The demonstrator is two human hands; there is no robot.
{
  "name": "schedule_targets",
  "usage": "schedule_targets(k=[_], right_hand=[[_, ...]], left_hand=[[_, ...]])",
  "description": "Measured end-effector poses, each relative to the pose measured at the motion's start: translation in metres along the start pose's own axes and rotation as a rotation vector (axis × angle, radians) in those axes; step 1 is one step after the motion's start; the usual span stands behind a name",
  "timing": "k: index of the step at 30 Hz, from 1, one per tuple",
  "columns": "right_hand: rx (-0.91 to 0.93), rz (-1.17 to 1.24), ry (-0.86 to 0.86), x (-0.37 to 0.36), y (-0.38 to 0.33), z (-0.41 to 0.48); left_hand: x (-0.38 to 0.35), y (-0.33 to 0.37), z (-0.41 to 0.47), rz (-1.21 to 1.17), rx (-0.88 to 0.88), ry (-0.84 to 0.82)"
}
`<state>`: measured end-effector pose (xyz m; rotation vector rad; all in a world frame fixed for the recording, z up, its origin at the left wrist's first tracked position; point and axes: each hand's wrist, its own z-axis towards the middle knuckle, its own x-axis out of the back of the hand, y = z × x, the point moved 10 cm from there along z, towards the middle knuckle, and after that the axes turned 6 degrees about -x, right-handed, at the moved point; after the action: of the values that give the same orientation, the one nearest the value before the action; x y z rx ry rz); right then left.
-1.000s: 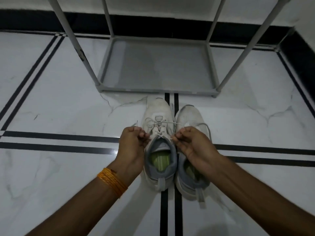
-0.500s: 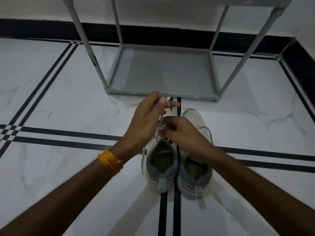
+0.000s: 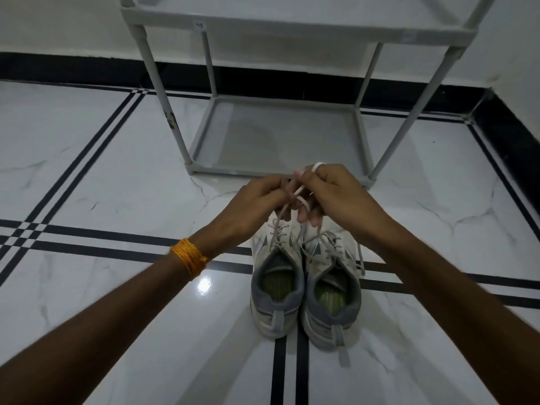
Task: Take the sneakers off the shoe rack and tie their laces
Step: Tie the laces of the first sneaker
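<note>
Item: pair of white-and-grey sneakers (image 3: 305,276), on the marble floor (image 3: 87,176) at lower centre of the frame, heels toward you, toes toward the grey shoe rack (image 3: 280,135), long axes running up the frame, sides touching. Laces: your left hand (image 3: 257,200) and right hand (image 3: 330,194) meet just above the toes, each pinched shut on a strand of the left sneaker's lace (image 3: 292,200); one loop (image 3: 318,166) shows over your right forefinger. Strands run down and toward you to the eyelets, so tightening likely pulls outward, left and right. The right sneaker's lace (image 3: 330,244) lies loose. Room: open floor both sides; rack's lower shelf edge just beyond your knuckles.
</note>
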<state>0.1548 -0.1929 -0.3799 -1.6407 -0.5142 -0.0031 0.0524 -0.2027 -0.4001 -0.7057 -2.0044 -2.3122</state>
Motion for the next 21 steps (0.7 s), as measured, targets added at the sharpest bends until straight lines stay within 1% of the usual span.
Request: schedule_targets(k=[2, 5, 7, 9, 11, 12, 14, 16, 17, 19, 21], right_hand=[[0.013, 0.002, 0.055, 0.006, -0.001, 0.002], [0.017, -0.013, 0.111, 0.010, -0.001, 0.006], [0.010, 0.022, 0.112, 0.010, 0.002, 0.009], [0.005, 0.056, 0.113, 0.011, 0.004, 0.012], [-0.013, 0.085, 0.124, 0.013, 0.009, 0.014], [-0.026, 0.104, 0.129, 0.013, 0.011, 0.016], [-0.071, 0.142, 0.129, 0.012, 0.020, 0.020], [-0.147, 0.150, 0.098, 0.006, 0.030, 0.023], [-0.187, 0.127, 0.075, 0.001, 0.035, 0.024], [-0.255, 0.024, 0.043, -0.007, 0.041, 0.025], [-0.311, -0.060, 0.015, -0.011, 0.046, 0.026]], left_hand=[[0.002, -0.002, 0.000, 0.044, -0.010, 0.000], [0.008, 0.002, -0.001, 0.128, -0.069, 0.050], [0.010, 0.004, -0.001, 0.104, -0.099, 0.058], [0.009, 0.004, 0.000, 0.044, -0.113, 0.027], [0.008, 0.007, -0.001, 0.085, -0.170, 0.020], [0.009, 0.011, -0.003, 0.178, -0.224, 0.033], [0.007, 0.024, -0.008, 0.455, -0.363, 0.085], [0.003, 0.040, -0.015, 0.736, -0.510, 0.151], [0.000, 0.045, -0.018, 0.832, -0.561, 0.165], [-0.008, 0.048, -0.021, 0.953, -0.651, 0.143], [-0.014, 0.048, -0.023, 1.013, -0.748, 0.091]])
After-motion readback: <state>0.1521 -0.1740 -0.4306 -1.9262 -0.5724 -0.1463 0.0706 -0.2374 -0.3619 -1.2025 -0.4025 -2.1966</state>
